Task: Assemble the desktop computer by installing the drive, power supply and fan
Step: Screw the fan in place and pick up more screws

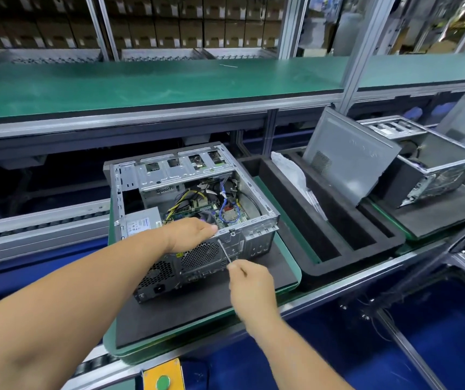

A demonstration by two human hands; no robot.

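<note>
Right fingers (pixel 235 266) pinched on the near end of a thin screwdriver (pixel 223 251); right hand (pixel 249 285) just off the case's rear panel. Shaft slanted up and away to the left, tip at the rear panel beside the round fan grille (pixel 200 254). Left hand (pixel 189 233) laid over the top rim of the rear panel, fingers straight and flat, holding nothing, covering part of the fan inside.

Case (pixel 192 218) lying on its side, open face up, on a dark foam pad (pixel 169 319) in a green tray (pixel 290 249) on the conveyor. Long axis running from the near rear panel to the far drive cage (pixel 180 167); rear panel facing the person, slightly left. Grey power supply (pixel 141 222) at the near left corner inside, label up, its honeycomb vent and socket showing in the rear panel. Yellow, black and blue cables (pixel 225 204) loose over the motherboard in the middle. Bare grey metal throughout, punched slots on the cage.

Just right of the case, a black foam insert (pixel 324 220) with long slots, a white bag (pixel 290 170) standing in one. Further right, a grey side panel (pixel 349 156) leaning against a second case (pixel 433 170). Green shelf (pixel 141 85) above. Yellow box with green button (pixel 163 381) at the near edge.
</note>
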